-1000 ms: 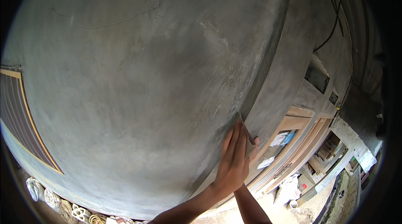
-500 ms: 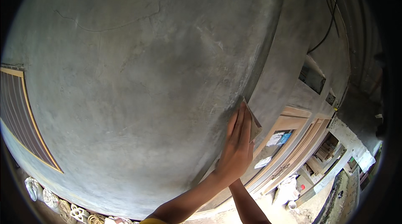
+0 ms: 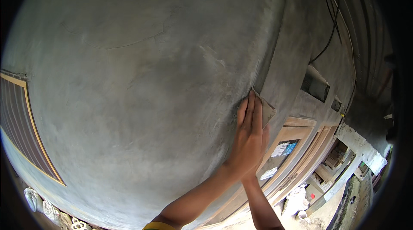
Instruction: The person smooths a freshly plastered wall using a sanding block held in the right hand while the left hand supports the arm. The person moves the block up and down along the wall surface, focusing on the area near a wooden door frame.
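Observation:
My left hand (image 3: 247,142) lies against a raised vertical edge of the grey plastered wall (image 3: 142,96), its long fingers close together and pointing up. It presses on a thin, flat, grey-brown piece of sandpaper (image 3: 267,110), whose corner sticks out to the right of the fingers. Behind the left hand and wrist is my right hand (image 3: 265,137), of which only a narrow part shows; its fingers are hidden. The right forearm crosses under the left wrist. A fine crack line (image 3: 124,45) and pale scuffs mark the wall's surface.
A striped dark panel in a yellow frame (image 3: 32,131) is at the left. To the right are a recessed opening (image 3: 316,84), a black cable (image 3: 332,28) and a wooden window frame (image 3: 297,135). White sacks (image 3: 51,210) lie low at the left; a bucket (image 3: 302,215) stands at lower right.
Both hands have moved up along the wall's edge with the sandpaper. My right hand has come closer behind the left one. The whole view has shifted slightly.

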The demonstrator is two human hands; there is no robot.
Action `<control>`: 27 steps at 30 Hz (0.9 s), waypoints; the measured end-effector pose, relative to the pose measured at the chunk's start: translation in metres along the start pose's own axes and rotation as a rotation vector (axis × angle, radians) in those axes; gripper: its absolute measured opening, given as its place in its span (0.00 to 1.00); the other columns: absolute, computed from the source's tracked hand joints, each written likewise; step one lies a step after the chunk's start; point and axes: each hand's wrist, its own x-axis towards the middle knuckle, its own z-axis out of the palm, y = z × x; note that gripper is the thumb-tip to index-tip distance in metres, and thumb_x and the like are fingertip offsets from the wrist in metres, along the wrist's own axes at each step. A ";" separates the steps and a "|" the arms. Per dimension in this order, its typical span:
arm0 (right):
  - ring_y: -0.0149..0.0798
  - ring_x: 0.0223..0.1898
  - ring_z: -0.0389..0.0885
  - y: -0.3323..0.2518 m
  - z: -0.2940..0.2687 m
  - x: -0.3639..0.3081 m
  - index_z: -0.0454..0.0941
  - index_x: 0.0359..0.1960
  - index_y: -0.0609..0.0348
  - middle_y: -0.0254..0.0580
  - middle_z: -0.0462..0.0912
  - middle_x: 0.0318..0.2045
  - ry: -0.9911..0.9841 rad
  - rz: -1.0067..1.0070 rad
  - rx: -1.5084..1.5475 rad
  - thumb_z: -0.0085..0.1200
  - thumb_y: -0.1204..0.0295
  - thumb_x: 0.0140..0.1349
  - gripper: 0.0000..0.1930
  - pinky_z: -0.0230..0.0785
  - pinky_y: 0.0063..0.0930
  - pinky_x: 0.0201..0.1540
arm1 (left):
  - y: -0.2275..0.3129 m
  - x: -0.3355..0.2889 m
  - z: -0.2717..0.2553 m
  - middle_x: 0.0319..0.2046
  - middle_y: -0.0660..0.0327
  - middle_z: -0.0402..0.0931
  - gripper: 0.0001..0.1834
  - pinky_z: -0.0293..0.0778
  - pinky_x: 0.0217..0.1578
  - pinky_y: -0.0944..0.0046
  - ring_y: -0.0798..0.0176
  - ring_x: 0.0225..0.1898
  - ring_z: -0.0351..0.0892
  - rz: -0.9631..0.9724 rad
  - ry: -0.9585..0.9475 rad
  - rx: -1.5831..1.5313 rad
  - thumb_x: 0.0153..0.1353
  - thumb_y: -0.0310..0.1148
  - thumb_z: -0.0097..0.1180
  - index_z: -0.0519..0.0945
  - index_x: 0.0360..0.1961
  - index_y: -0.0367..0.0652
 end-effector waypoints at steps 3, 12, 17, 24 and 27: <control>0.63 0.80 0.47 0.008 -0.012 0.042 0.55 0.77 0.65 0.61 0.51 0.79 0.182 0.017 -0.108 0.43 0.55 0.75 0.36 0.38 0.63 0.77 | -0.004 0.006 0.001 0.71 0.25 0.57 0.35 0.55 0.74 0.40 0.30 0.75 0.53 0.071 0.057 -0.023 0.61 0.21 0.57 0.61 0.67 0.14; 0.60 0.79 0.51 0.014 -0.003 0.048 0.53 0.78 0.63 0.61 0.54 0.78 0.228 -0.052 -0.315 0.47 0.61 0.76 0.34 0.42 0.60 0.78 | -0.003 0.028 0.007 0.71 0.26 0.58 0.35 0.57 0.72 0.41 0.28 0.72 0.57 0.050 0.087 -0.098 0.62 0.21 0.54 0.61 0.69 0.16; 0.60 0.79 0.52 0.007 -0.009 0.052 0.54 0.77 0.65 0.64 0.54 0.77 0.307 -0.191 -0.298 0.48 0.60 0.76 0.34 0.44 0.60 0.77 | 0.000 0.040 0.006 0.70 0.27 0.61 0.34 0.60 0.72 0.43 0.31 0.73 0.58 0.082 0.100 -0.004 0.64 0.26 0.59 0.65 0.66 0.15; 0.62 0.79 0.51 0.008 -0.009 0.050 0.54 0.76 0.70 0.66 0.54 0.77 0.236 -0.102 -0.319 0.50 0.55 0.74 0.39 0.43 0.58 0.78 | 0.004 0.052 0.003 0.69 0.29 0.62 0.32 0.63 0.72 0.44 0.33 0.73 0.58 0.037 0.033 0.037 0.63 0.25 0.58 0.66 0.64 0.13; 0.62 0.79 0.51 0.011 -0.007 0.048 0.53 0.76 0.71 0.66 0.54 0.77 0.253 -0.119 -0.179 0.47 0.51 0.73 0.41 0.41 0.58 0.78 | 0.005 0.055 0.000 0.68 0.28 0.63 0.31 0.63 0.71 0.43 0.33 0.73 0.58 0.106 0.120 0.044 0.64 0.26 0.56 0.65 0.64 0.14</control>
